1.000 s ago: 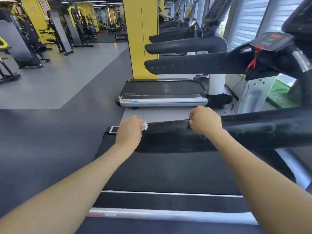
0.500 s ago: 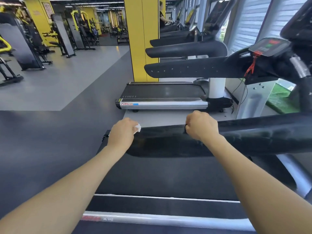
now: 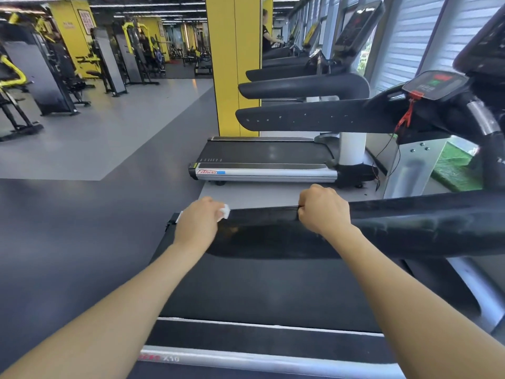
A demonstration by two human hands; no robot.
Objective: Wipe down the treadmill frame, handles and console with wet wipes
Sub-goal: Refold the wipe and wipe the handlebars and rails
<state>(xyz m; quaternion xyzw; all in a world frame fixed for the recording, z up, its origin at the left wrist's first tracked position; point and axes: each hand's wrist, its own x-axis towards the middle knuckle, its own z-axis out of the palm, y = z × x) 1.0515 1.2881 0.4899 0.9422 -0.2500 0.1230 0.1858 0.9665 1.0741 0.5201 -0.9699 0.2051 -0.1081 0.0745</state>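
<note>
Head view: treadmill side rail label reads "X10".

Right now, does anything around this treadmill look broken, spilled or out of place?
Nothing stands out. The left hand holds a white wipe at the end of the black handrail, the right hand grips that rail, and the belt looks bare.

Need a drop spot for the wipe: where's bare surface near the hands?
Bare: the running belt below the handrail, between the forearms; also the pale floor strip between this treadmill and the neighbouring treadmill. Crowded: the handrail's near end, where the left hand holds the wipe and the right hand grips it.
</note>
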